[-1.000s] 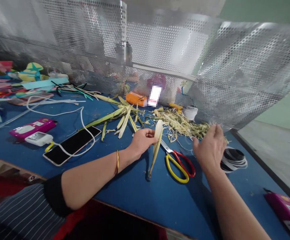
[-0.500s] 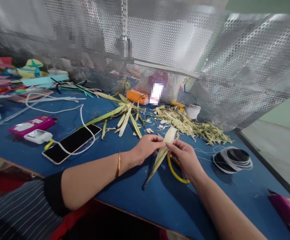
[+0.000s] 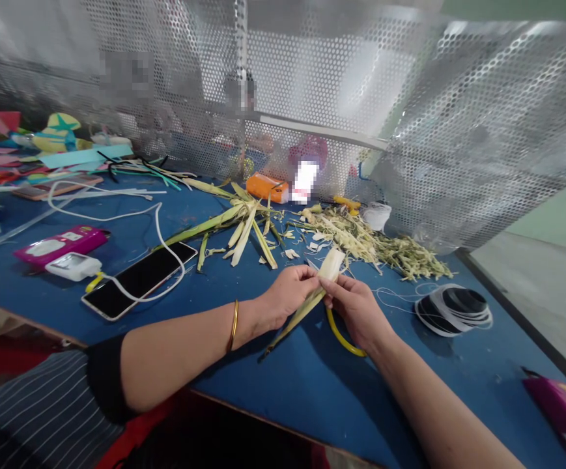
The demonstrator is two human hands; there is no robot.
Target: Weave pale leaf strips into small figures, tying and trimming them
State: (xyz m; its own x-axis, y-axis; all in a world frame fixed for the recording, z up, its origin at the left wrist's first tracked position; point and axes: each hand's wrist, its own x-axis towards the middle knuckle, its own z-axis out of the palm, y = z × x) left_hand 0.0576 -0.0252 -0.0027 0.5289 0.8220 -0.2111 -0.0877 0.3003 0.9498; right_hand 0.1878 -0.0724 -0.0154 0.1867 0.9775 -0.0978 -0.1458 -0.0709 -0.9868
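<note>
Leaf strip (image 3: 332,264), long, flat, pale yellow-green, narrowing to a dark tip, held over the front half of the blue counter (image 3: 292,397). Broad end points to the far edge, dark tip slants left toward the near edge.

My left hand (image 3: 287,296): thumb and fingers pinching the strip near its broad end. My right hand (image 3: 361,312): thumb and fingers pinching the same stretch from the other side, the two sets of fingertips close together.

Beneath my right hand, scissors (image 3: 337,335) with a curved yellow handle loop; most of them hidden from me.

Toward the right edge, a black spool wound with white cord (image 3: 451,311); loose loops trail from it toward my right hand. Behind, a heap of shredded pale and green leaf scraps (image 3: 355,241), near the far edge. Left of the heap, a spread bunch of long green-yellow leaves (image 3: 246,225); beyond, a soft orange packet (image 3: 266,187).

Toward the left end of the near edge, a black-screened phone with a pale rim (image 3: 139,280), crossed by a thin white cable (image 3: 159,234). Near the right edge's front corner, a magenta boxy device (image 3: 563,413), cut off by my view.
</note>
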